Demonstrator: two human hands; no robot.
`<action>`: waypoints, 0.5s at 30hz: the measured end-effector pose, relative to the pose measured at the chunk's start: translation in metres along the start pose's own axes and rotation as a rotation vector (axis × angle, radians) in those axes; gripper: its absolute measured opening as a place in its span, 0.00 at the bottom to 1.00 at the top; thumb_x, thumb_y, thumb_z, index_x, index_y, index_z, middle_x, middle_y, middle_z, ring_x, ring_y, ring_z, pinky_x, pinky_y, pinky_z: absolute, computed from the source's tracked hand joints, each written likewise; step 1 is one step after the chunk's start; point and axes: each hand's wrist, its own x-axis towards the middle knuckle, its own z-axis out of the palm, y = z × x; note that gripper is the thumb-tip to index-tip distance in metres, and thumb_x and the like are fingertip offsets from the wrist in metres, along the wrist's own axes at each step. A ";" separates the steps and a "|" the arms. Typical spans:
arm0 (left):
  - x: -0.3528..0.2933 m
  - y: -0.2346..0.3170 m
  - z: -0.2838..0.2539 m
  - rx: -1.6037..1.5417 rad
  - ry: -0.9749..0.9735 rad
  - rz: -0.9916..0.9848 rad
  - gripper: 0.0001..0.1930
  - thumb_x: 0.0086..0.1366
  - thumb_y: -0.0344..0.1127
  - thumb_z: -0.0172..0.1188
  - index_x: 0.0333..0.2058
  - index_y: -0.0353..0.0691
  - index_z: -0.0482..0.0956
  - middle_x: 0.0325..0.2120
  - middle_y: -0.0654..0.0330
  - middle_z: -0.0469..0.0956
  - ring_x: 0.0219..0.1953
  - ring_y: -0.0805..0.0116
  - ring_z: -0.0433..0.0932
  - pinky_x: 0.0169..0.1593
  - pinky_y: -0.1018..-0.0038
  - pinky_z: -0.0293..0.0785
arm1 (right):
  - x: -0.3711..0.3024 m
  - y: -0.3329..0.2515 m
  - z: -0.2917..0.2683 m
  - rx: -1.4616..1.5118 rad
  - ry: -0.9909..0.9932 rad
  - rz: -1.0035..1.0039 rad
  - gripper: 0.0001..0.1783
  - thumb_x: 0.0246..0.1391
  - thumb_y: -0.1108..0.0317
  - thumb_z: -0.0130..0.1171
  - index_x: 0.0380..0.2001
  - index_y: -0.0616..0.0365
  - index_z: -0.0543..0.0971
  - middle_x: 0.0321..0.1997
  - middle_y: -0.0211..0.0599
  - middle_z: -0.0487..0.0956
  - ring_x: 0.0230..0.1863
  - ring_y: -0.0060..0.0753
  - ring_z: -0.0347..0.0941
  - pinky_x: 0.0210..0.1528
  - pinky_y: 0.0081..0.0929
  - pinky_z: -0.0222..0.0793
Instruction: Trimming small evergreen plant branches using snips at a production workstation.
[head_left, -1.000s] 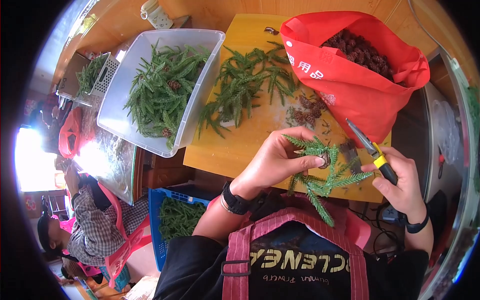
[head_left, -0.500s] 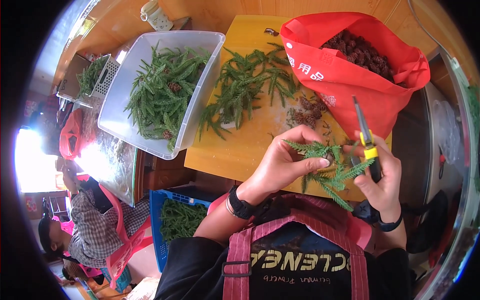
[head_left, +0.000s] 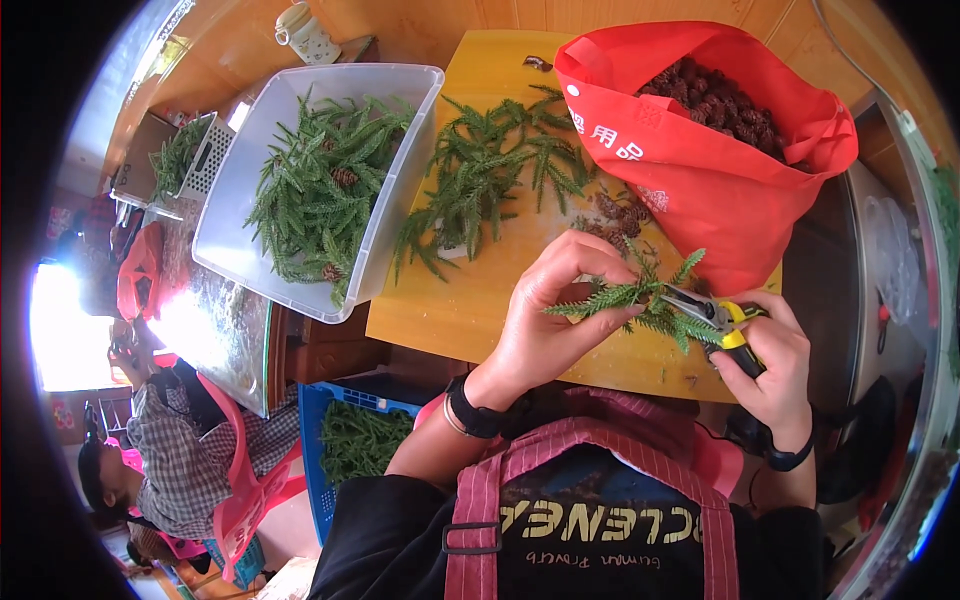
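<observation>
Between the fingers and thumb of my left hand [head_left: 560, 305] is pinched a green artificial pine sprig [head_left: 625, 298]. My right hand [head_left: 772, 358] is wrapped round long-nose pliers [head_left: 735, 335] with yellow and black handles. Their metal jaws lie at the middle of the sprig, pointing left toward my left fingertips; what exactly sits between the jaws is too small to tell. Just beyond my hands, a few brown pine cones [head_left: 622, 215] lie on the yellow table [head_left: 470, 310]. Several loose pine sprigs [head_left: 480, 175] are spread farther back on it.
A clear plastic bin [head_left: 225, 235] of pine sprigs stands at the left. At the back right, a red bag [head_left: 690, 190] holds many pine cones. Below the table's left side is a blue crate [head_left: 318, 450] of greenery. Another person [head_left: 180, 450] sits at the far left.
The pliers have swung from pointing up and away to pointing left, their jaws now at the sprig. The sprig has turned in my left hand, which has shifted slightly.
</observation>
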 end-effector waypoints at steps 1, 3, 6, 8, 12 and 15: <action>-0.001 0.000 -0.001 -0.001 0.001 0.001 0.14 0.49 0.15 0.59 0.35 0.33 0.70 0.38 0.56 0.68 0.41 0.69 0.71 0.46 0.74 0.69 | 0.000 -0.001 0.001 -0.017 0.003 -0.005 0.11 0.30 0.71 0.66 0.19 0.64 0.74 0.21 0.41 0.73 0.36 0.49 0.72 0.34 0.36 0.68; 0.000 -0.001 -0.001 0.018 -0.012 0.039 0.14 0.49 0.15 0.59 0.34 0.33 0.70 0.38 0.56 0.67 0.41 0.68 0.71 0.46 0.74 0.69 | 0.001 -0.001 0.001 -0.034 0.010 -0.008 0.12 0.30 0.71 0.66 0.19 0.64 0.74 0.20 0.41 0.73 0.35 0.48 0.72 0.33 0.35 0.68; 0.000 0.000 0.002 -0.061 0.007 0.008 0.13 0.49 0.16 0.59 0.34 0.33 0.70 0.38 0.56 0.67 0.42 0.68 0.70 0.46 0.73 0.68 | 0.000 0.000 0.002 -0.059 0.032 -0.003 0.12 0.30 0.71 0.66 0.17 0.63 0.72 0.20 0.42 0.73 0.34 0.47 0.73 0.32 0.35 0.68; 0.001 0.002 0.002 -0.048 0.009 0.009 0.12 0.50 0.18 0.59 0.35 0.33 0.70 0.38 0.56 0.67 0.42 0.68 0.70 0.46 0.73 0.68 | -0.003 0.002 0.002 -0.050 0.000 0.028 0.12 0.30 0.73 0.65 0.17 0.65 0.70 0.22 0.46 0.72 0.33 0.49 0.72 0.31 0.34 0.67; -0.002 -0.001 -0.003 0.121 0.011 -0.016 0.10 0.54 0.20 0.59 0.35 0.31 0.71 0.37 0.56 0.68 0.41 0.70 0.70 0.44 0.75 0.70 | -0.007 0.001 0.005 -0.019 -0.034 0.068 0.12 0.32 0.72 0.64 0.17 0.66 0.70 0.24 0.47 0.73 0.32 0.49 0.72 0.31 0.32 0.67; -0.002 -0.003 -0.002 0.071 0.048 -0.064 0.08 0.55 0.21 0.57 0.35 0.30 0.71 0.36 0.57 0.68 0.38 0.71 0.72 0.41 0.77 0.72 | -0.004 -0.006 0.008 0.094 -0.010 0.192 0.14 0.34 0.70 0.66 0.16 0.63 0.70 0.19 0.45 0.71 0.31 0.50 0.72 0.31 0.35 0.68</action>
